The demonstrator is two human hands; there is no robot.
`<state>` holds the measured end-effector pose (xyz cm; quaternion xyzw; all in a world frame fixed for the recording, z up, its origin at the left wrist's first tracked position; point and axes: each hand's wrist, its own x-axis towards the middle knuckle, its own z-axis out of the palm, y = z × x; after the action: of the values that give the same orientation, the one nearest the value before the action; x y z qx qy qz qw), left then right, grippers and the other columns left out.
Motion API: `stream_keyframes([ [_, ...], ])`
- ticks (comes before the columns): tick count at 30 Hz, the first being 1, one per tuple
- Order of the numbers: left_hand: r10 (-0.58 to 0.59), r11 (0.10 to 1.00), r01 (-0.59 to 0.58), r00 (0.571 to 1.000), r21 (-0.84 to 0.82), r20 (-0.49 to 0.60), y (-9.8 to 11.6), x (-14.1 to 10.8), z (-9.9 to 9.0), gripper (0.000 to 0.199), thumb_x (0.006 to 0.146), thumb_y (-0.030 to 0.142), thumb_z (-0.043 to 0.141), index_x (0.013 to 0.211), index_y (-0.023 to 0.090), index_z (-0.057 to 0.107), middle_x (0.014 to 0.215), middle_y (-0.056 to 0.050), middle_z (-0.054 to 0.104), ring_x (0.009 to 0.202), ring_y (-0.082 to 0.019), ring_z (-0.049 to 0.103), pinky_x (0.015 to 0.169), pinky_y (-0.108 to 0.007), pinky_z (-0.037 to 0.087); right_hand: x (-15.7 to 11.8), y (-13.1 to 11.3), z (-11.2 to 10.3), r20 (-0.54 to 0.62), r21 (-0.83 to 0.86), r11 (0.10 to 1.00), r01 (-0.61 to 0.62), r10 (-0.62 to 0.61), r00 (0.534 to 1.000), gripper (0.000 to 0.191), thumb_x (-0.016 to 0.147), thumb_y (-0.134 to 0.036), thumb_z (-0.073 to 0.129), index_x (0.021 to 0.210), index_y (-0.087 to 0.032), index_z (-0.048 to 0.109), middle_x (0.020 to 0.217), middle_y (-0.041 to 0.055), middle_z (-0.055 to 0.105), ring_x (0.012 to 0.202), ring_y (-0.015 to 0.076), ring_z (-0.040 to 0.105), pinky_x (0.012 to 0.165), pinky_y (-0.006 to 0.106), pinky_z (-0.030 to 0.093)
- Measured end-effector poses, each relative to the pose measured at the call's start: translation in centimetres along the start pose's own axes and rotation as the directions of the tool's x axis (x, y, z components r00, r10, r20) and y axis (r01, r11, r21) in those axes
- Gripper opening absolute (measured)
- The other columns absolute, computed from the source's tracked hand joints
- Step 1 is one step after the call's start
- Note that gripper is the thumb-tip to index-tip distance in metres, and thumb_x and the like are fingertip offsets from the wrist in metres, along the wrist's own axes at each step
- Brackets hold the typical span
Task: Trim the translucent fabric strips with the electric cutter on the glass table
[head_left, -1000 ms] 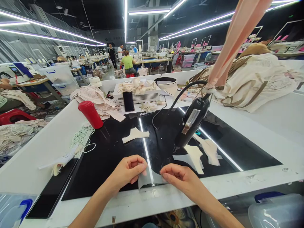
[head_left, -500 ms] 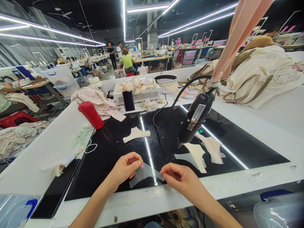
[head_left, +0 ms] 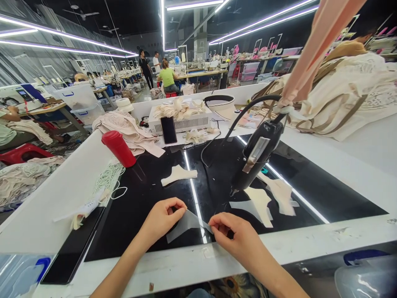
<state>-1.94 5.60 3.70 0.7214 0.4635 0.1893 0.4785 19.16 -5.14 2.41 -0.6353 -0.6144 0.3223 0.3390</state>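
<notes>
A thin translucent film piece [head_left: 185, 227] spans between my two hands, just above the glossy black board [head_left: 130, 231]. My left hand [head_left: 166, 217] pinches its upper left edge between thumb and fingertips. At its right tip, my right hand [head_left: 231, 229] pinches the narrow end. Beyond them lies a cream cut fabric piece [head_left: 178, 174]. To the right of my right hand, another cream piece [head_left: 259, 203] rests beside a translucent film piece [head_left: 246, 207]. A black hand-held tool [head_left: 256, 155] hangs above these, its pointed tip downward.
A red bottle [head_left: 118, 148] stands at the board's left, near pale green cord [head_left: 108, 180]. A phone [head_left: 168, 130] leans on a white vented box [head_left: 182, 121]. Cream garments [head_left: 344, 97] are heaped at right. A peach fabric strip [head_left: 313, 62] suspends the tool. Several people sit or stand farther back.
The film's upper edge looks straighter and tauter between my hands. My left hand has tipped slightly; both pinches hold. The view has shifted a little.
</notes>
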Motion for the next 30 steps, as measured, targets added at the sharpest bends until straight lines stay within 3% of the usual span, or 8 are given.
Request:
stream_keyframes([
  [4, 0.049, 0.98, -0.034, 0.996, 0.197, -0.074, 0.2, 0.4, 0.1, 0.02, 0.086, 0.034, 0.059, 0.086, 0.023, 0.076, 0.088, -0.002, 0.07, 0.068, -0.016, 0.053, 0.063, -0.027, 0.038, 0.1, 0.5, 0.6, -0.049, -0.195, 0.974, 0.114, -0.126, 0.991, 0.019, 0.088, -0.011, 0.052, 0.083, -0.022, 0.066, 0.075, 0.0012, 0.064, 0.071, 0.0184, 0.059, 0.063, 0.03, 0.045],
  [9, 0.045, 0.952, -0.014, 0.995, 0.307, -0.094, 0.6, 0.8, 0.4, 0.02, 0.087, 0.034, 0.058, 0.087, 0.027, 0.076, 0.091, 0.0, 0.069, 0.07, -0.017, 0.056, 0.064, -0.028, 0.038, 0.3, 1.6, 1.3, -0.068, -0.362, 0.904, 0.228, -0.269, 0.961, 0.019, 0.09, -0.007, 0.051, 0.086, -0.021, 0.063, 0.078, 0.0027, 0.064, 0.073, 0.0198, 0.059, 0.066, 0.032, 0.047],
  [14, 0.025, 0.918, 0.011, 0.996, 0.397, -0.084, -0.4, 1.3, 0.4, 0.026, 0.091, 0.044, 0.054, 0.094, 0.03, 0.075, 0.095, 0.001, 0.069, 0.075, -0.018, 0.061, 0.065, -0.027, 0.041, 0.6, 1.7, 1.9, -0.088, -0.434, 0.869, 0.236, -0.302, 0.949, 0.02, 0.087, -0.002, 0.057, 0.087, -0.02, 0.064, 0.082, 0.0025, 0.067, 0.077, 0.0202, 0.061, 0.069, 0.031, 0.047],
  [17, 0.018, 0.928, 0.017, 0.996, 0.373, -0.088, -2.0, 1.7, 0.2, 0.034, 0.092, 0.053, 0.053, 0.11, 0.033, 0.072, 0.097, 0.002, 0.07, 0.071, -0.018, 0.062, 0.065, -0.027, 0.044, 0.4, 1.6, 1.4, -0.097, -0.431, 0.871, 0.236, -0.305, 0.947, 0.018, 0.089, -0.005, 0.06, 0.098, -0.02, 0.066, 0.088, 0.003, 0.069, 0.08, 0.0204, 0.062, 0.071, 0.031, 0.049],
  [20, -0.008, 0.95, 0.051, 0.99, 0.308, -0.141, -3.6, 2.1, -0.1, 0.044, 0.09, 0.06, 0.053, 0.117, 0.03, 0.07, 0.097, 0.0, 0.073, 0.069, -0.019, 0.063, 0.065, -0.028, 0.048, -0.4, 1.8, -0.4, -0.149, -0.377, 0.898, 0.228, -0.302, 0.942, 0.015, 0.094, -0.011, 0.057, 0.103, -0.021, 0.066, 0.092, 0.0038, 0.071, 0.081, 0.0201, 0.063, 0.073, 0.032, 0.051],
  [24, -0.046, 0.966, 0.095, 0.978, 0.24, -0.204, -5.0, 2.3, -0.3, 0.052, 0.085, 0.068, 0.055, 0.113, 0.028, 0.072, 0.089, -0.001, 0.075, 0.071, -0.022, 0.066, 0.064, -0.029, 0.05, -2.1, 3.4, -4.5, -0.311, -0.338, 0.927, 0.165, -0.275, 0.91, 0.016, 0.099, -0.018, 0.052, 0.102, -0.022, 0.068, 0.092, 0.0047, 0.072, 0.085, 0.0201, 0.066, 0.076, 0.032, 0.053],
  [27, -0.081, 0.975, 0.125, 0.97, 0.181, -0.229, -5.2, 2.4, -0.4, 0.052, 0.083, 0.07, 0.055, 0.113, 0.031, 0.072, 0.096, 0.0, 0.076, 0.078, -0.024, 0.068, 0.066, -0.03, 0.052, -3.0, 5.2, -7.9, -0.457, -0.36, 0.932, -0.027, -0.151, 0.877, 0.017, 0.1, -0.024, 0.052, 0.099, -0.023, 0.069, 0.093, 0.0057, 0.072, 0.085, 0.0217, 0.066, 0.077, 0.034, 0.053],
  [30, -0.127, 0.97, 0.164, 0.971, 0.18, -0.201, -5.1, 2.4, -0.5, 0.054, 0.082, 0.071, 0.055, 0.115, 0.032, 0.071, 0.097, 0.001, 0.077, 0.073, -0.023, 0.068, 0.065, -0.03, 0.054, -3.2, 7.0, -10.6, -0.517, -0.42, 0.89, -0.177, -0.074, 0.853, 0.02, 0.101, -0.03, 0.05, 0.103, -0.024, 0.07, 0.098, 0.0065, 0.072, 0.087, 0.023, 0.065, 0.075, 0.035, 0.053],
])
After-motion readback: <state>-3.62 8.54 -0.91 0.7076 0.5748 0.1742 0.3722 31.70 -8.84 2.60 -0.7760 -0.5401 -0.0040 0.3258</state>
